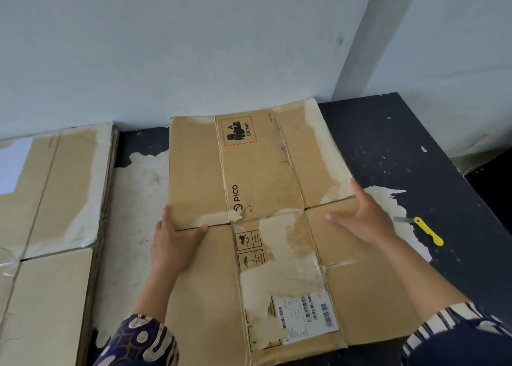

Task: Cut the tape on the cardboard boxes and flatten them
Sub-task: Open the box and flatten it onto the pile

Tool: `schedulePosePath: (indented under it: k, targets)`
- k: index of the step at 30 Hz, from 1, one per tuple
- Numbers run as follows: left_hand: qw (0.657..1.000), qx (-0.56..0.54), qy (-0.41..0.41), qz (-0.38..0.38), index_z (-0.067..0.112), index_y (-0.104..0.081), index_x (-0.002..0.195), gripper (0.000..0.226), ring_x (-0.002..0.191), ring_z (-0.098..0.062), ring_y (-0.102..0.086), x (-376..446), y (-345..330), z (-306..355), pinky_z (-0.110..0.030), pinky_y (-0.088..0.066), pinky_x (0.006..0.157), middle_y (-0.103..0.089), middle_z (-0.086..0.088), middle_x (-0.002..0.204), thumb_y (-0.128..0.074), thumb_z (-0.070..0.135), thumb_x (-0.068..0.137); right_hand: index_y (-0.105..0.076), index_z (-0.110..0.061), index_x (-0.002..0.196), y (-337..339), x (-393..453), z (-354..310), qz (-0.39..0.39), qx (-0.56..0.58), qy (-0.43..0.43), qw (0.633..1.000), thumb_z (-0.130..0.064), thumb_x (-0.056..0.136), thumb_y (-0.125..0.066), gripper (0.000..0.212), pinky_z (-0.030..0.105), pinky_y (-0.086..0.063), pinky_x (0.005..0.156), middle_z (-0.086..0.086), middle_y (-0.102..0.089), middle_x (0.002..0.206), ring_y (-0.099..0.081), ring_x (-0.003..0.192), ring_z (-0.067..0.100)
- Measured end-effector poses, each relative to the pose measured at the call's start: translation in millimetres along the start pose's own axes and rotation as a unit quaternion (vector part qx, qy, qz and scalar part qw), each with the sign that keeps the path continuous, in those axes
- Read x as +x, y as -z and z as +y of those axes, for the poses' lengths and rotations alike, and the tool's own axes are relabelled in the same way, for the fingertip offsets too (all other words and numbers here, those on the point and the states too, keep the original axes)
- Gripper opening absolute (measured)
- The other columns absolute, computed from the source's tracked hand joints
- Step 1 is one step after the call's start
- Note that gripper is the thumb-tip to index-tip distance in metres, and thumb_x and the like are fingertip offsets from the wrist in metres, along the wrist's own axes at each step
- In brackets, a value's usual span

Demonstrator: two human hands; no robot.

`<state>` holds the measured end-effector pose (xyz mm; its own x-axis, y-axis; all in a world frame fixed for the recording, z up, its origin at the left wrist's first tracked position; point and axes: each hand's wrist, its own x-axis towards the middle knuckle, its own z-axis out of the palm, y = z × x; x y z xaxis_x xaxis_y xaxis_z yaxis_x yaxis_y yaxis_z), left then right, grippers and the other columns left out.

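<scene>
- My left hand [176, 243] and right hand [365, 218], fingers spread, press the flattened box [277, 177] at its side edges.
- Bare table [388, 149] right, holding the cutter [428, 231].
- Box's near edge cut off.

The flattened brown cardboard box [263, 227] is matt corrugated paperboard, its skin torn away in pale, rough, fibrous patches where tape has stripped the top ply. A white paper shipping label [306, 317] on it looks smooth and faintly glossy, with wrinkled clear film at its edge. The black painted tabletop [401, 149] is matt and badly worn — the coating has flaked off to a chalky, off-white, stained underlayer. The stack of flattened cardboard at the left [50, 213] shows the same dull brown paper, with shiny tape remnants. The small utility knife [424, 230] has a glossy yellow plastic handle and a grey metal blade. The sleeves are patterned woven cloth.
</scene>
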<state>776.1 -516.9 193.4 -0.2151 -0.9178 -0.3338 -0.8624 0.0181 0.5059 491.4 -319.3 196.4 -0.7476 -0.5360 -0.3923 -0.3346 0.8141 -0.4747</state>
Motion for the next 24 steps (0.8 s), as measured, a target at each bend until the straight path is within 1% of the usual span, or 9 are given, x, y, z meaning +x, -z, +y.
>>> schedulePosePath:
  k: [2, 4, 7, 9, 11, 14, 16, 19, 24]
  targets:
    - [1.000, -0.013, -0.004, 0.001, 0.025, -0.013, 0.147, 0.090, 0.116, -0.036, -0.048, -1.1, 1.4, -0.5, -0.045, -0.041, 0.090, -0.042, -0.012, 0.134, -0.068, 0.045, 0.079, -0.008, -0.039, 0.147, 2.7, 5.2, 1.7, -0.009, 0.033, 0.006, 0.999, -0.052, 0.069, -0.073, 0.102, 0.044, -0.034, 0.107, -0.006, -0.023, 0.153, -0.030, 0.137, 0.022]
    - [1.000, -0.017, -0.001, 0.002, 0.024, -0.010, 0.149, 0.093, 0.116, -0.034, -0.048, -1.1, 2.9, 1.7, -0.045, -0.041, 0.091, -0.042, -0.012, 0.134, -0.068, 0.045, 0.079, -0.009, -0.036, 0.147, 3.4, 7.6, 1.4, -0.011, 0.056, 0.017, 0.998, -0.047, 0.070, -0.075, 0.102, 0.045, -0.033, 0.108, -0.004, -0.024, 0.153, -0.028, 0.138, 0.022]
    - [1.000, -0.019, -0.006, 0.010, 0.023, -0.005, 0.150, 0.096, 0.114, -0.031, -0.048, -4.5, 8.2, 9.8, -0.040, -0.040, 0.087, -0.041, -0.010, 0.133, -0.068, 0.043, 0.080, -0.011, -0.032, 0.148, 3.8, 4.0, -3.3, 0.014, 0.054, 0.042, 0.998, -0.042, 0.071, -0.076, 0.102, 0.043, -0.036, 0.104, -0.001, -0.029, 0.151, -0.031, 0.136, 0.024]
    - [1.000, -0.018, -0.008, 0.018, 0.023, -0.003, 0.150, 0.097, 0.114, -0.028, -0.047, -9.8, 13.5, 16.0, -0.038, -0.040, 0.086, -0.039, -0.009, 0.133, -0.068, 0.041, 0.081, -0.013, -0.029, 0.148, 7.5, -1.2, -9.9, 0.036, 0.030, 0.055, 0.997, -0.041, 0.070, -0.077, 0.102, 0.042, -0.038, 0.099, 0.004, -0.036, 0.147, -0.036, 0.132, 0.027]
    - [0.999, -0.020, -0.023, 0.031, 0.024, -0.004, 0.150, 0.096, 0.115, -0.028, -0.047, -17.1, 24.3, 19.4, -0.038, -0.040, 0.087, -0.040, -0.008, 0.130, -0.068, 0.039, 0.081, -0.015, -0.027, 0.148, 14.7, -10.5, -20.7, 0.053, 0.014, 0.066, 0.996, -0.039, 0.070, -0.077, 0.101, 0.043, -0.041, 0.095, 0.009, -0.041, 0.143, -0.040, 0.128, 0.030]
    - [0.997, -0.021, -0.056, 0.057, 0.028, -0.010, 0.148, 0.091, 0.114, -0.029, -0.049, -23.3, 53.2, 15.3, -0.039, -0.042, 0.088, -0.043, -0.008, 0.129, -0.069, 0.040, 0.079, -0.015, -0.027, 0.148, 24.2, -31.6, -41.4, 0.066, 0.027, 0.081, 0.994, -0.039, 0.069, -0.077, 0.101, 0.045, -0.040, 0.097, 0.011, -0.040, 0.143, -0.038, 0.129, 0.031]
    - [0.994, -0.016, -0.071, 0.080, 0.029, -0.014, 0.147, 0.090, 0.115, -0.029, -0.050, -24.6, 79.5, 7.3, -0.040, -0.042, 0.088, -0.044, -0.008, 0.132, -0.069, 0.042, 0.078, -0.015, -0.027, 0.148, 26.1, -46.5, -59.1, 0.071, 0.052, 0.097, 0.991, -0.038, 0.070, -0.078, 0.101, 0.046, -0.038, 0.099, 0.010, -0.039, 0.144, -0.037, 0.130, 0.030]
    - [0.991, -0.017, -0.072, 0.112, 0.027, -0.014, 0.149, 0.093, 0.122, -0.029, -0.045, -23.9, 124.1, -13.7, -0.038, -0.039, 0.093, -0.043, -0.009, 0.134, -0.071, 0.041, 0.076, -0.014, -0.027, 0.148, 15.7, -72.5, -94.0, 0.076, 0.081, 0.130, 0.985, -0.037, 0.071, -0.077, 0.100, 0.045, -0.038, 0.100, 0.007, -0.039, 0.144, -0.036, 0.131, 0.028]
    - [0.987, -0.021, -0.063, 0.146, 0.024, -0.017, 0.149, 0.093, 0.125, -0.028, -0.043, -18.1, 193.2, -84.6, -0.037, -0.036, 0.097, -0.044, -0.008, 0.135, -0.073, 0.038, 0.076, -0.014, -0.027, 0.149, -32.3, -119.1, -162.8, 0.065, 0.114, 0.165, 0.977, -0.037, 0.073, -0.076, 0.099, 0.040, -0.040, 0.097, 0.009, -0.045, 0.137, -0.041, 0.125, 0.028]
